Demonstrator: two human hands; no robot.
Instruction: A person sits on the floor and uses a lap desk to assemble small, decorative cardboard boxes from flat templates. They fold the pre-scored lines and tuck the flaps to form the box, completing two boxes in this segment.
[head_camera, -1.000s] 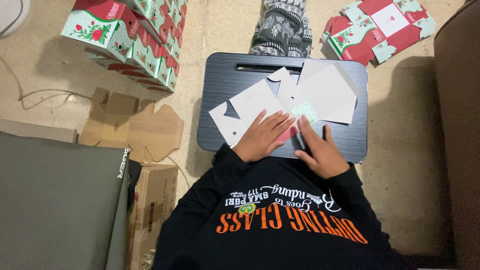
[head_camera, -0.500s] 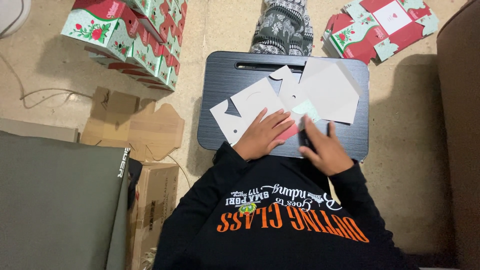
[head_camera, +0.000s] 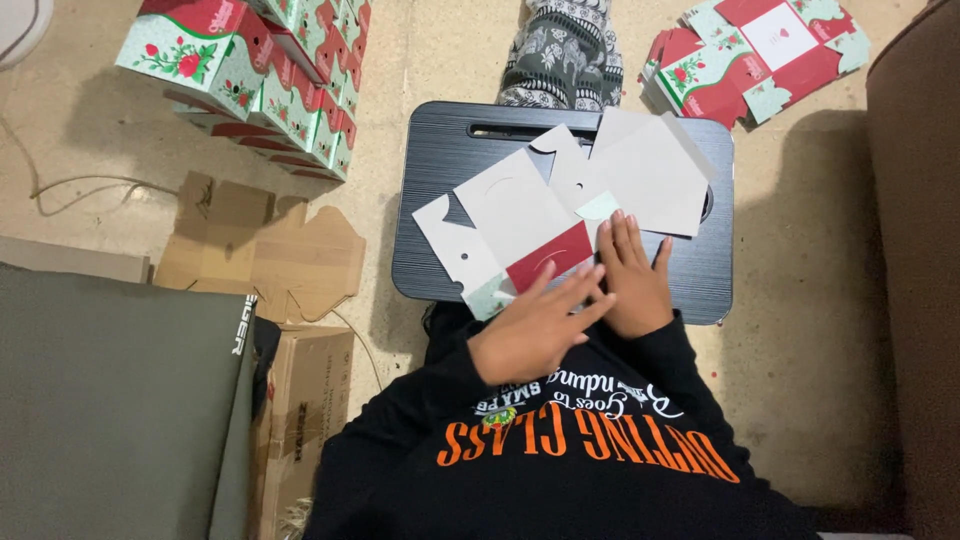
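Both hands, left hand (head_camera: 535, 330) and right hand (head_camera: 630, 280), are pressing flat, fingers spread, on the unfolded carton blank (head_camera: 530, 215); it is probably light, bendy card, best pinched at an edge flap.

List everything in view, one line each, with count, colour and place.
Lap tray: one, black, centre, across the person's legs.
Unfolded box blank: one, grey-white inside with a red flap, flat on the lap tray.
Folded boxes: a stack, count unclear, red and pale green with roses, upper left on the floor.
Flat box blanks: a pile, same print, upper right on the floor.
Brown cardboard: flattened pieces, left of the tray; a brown carton below them.
Grey-green panel: one, lower left.
Cord: one, thin, far left floor.
Left hand: flat, palm down on the red flap.
Right hand: flat on the blank beside it.
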